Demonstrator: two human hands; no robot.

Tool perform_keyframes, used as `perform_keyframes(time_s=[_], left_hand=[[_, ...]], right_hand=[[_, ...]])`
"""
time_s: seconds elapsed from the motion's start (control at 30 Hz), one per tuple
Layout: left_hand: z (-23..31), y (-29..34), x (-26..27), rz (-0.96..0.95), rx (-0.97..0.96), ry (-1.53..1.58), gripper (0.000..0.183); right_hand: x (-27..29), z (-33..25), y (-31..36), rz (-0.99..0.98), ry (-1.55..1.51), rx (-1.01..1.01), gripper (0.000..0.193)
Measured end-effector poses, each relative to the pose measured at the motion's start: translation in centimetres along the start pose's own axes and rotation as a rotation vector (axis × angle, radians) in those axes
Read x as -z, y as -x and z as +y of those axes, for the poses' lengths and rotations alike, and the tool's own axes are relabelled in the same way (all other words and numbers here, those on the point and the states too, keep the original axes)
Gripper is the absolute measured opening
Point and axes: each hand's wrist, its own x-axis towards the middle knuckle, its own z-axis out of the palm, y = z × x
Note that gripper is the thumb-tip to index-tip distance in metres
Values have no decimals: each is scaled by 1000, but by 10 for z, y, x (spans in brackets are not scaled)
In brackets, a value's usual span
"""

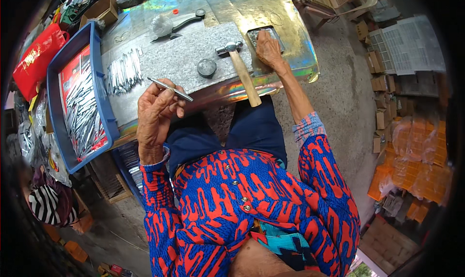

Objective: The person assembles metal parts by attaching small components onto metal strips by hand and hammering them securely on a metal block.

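My left hand (156,107), at the table's near edge, pinches a slim silver metal tool (180,92) between thumb and fingers. The tool slants down to the right, with a dark narrow tip at its upper left end. My right hand (269,49) reaches into a small dark tray (280,33) of tiny shiny parts. Its fingers are drawn together; whatever they hold is hidden. Beside that hand a hammer (246,78) rests on a grey speckled stone slab (186,49), its wooden handle jutting over the table edge. A round dark tin (207,68) sits on the slab.
Similar slim metal pieces (124,72) lie in a row left of the slab. A blue bin (100,85) at the left holds many more. Behind the slab are a black-handled tool (186,21) and a clear plastic bundle (161,26). Orange crates (419,146) stand at right.
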Motion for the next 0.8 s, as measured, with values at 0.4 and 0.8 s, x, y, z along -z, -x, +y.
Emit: perform_keyframes(time_s=[0.4,0.8], left_hand=[[-11,-9,-9,-38,22,13,19],[-21,-25,-37,-76,42,70,16]], right_hand=[[25,34,1,-56,-654,-315,22],[49,16,17,-62,-1290,-531,10]])
